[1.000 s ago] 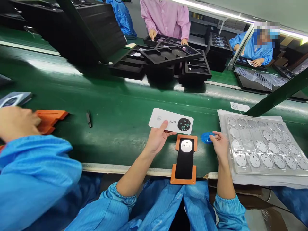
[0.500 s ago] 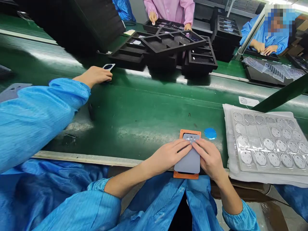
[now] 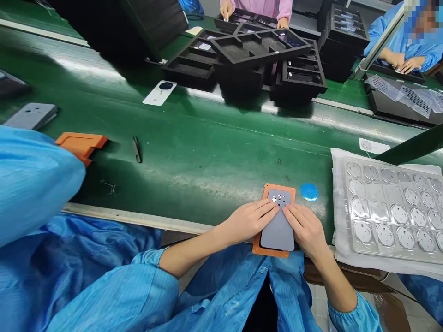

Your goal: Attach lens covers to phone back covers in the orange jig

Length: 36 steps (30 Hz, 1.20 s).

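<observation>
In front of me a grey phone back cover (image 3: 277,233) lies in an orange fixture (image 3: 271,252) at the bench's near edge. Its upper end has several small holes. My left hand (image 3: 249,222) presses bunched fingertips on the cover's upper left, beside the holes. From the other side my right hand (image 3: 307,230) grips the cover's upper right edge, its fingers close together. Whether a small piece sits under the fingertips is hidden. A blue round disc (image 3: 309,192) lies just right of the fixture.
A clear tray (image 3: 375,249) of round silvery pieces stands on the right. Black trays (image 3: 259,48) are stacked across the bench. A white panel (image 3: 159,93), black tweezers-like tool (image 3: 137,149), another orange fixture (image 3: 81,144) and a co-worker's blue sleeve (image 3: 38,180) are at left.
The co-worker's arm at left has drawn back, letting go of the white panel, which now lies on the bench. My hands stay on the cover, with slight fingertip shifts.
</observation>
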Each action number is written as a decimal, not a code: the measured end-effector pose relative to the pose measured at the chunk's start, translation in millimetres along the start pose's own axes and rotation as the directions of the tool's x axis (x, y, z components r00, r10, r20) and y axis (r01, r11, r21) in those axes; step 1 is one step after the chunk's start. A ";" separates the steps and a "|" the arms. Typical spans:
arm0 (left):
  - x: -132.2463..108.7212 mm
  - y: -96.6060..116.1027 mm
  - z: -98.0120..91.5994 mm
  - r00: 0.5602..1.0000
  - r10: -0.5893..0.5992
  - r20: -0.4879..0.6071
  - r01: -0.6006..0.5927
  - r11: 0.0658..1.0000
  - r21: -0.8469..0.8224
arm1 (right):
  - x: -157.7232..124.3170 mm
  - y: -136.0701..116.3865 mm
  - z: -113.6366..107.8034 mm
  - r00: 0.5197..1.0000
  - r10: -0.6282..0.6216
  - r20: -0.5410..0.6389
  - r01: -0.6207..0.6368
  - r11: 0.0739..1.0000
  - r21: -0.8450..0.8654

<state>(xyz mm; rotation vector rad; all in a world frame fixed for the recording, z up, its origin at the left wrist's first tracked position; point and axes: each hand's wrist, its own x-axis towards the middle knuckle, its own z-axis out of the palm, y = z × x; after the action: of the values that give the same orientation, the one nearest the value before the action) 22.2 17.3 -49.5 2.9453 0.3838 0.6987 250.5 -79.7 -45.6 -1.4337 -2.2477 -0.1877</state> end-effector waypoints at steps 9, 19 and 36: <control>-4.7 -2.6 9.7 0.990 -0.054 0.128 0.054 0.999 0.008 | -1.0 1.3 7.4 0.989 -0.029 0.143 0.040 0.997 -0.071; -6.6 0.2 5.6 0.966 -0.092 0.240 0.110 0.992 -0.062 | -1.1 -4.5 7.3 0.971 -0.015 0.241 0.036 0.996 -0.082; -9.5 17.1 3.7 0.966 -0.177 0.190 0.187 0.982 -0.038 | -7.8 -12.1 -0.4 0.957 0.032 0.288 -0.019 0.999 -0.049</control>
<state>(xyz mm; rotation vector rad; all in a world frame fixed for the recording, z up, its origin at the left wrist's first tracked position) 19.4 -1.8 -54.4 2.8432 0.5971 0.4020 242.7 -91.6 -47.2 -1.6024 -2.4679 -0.0214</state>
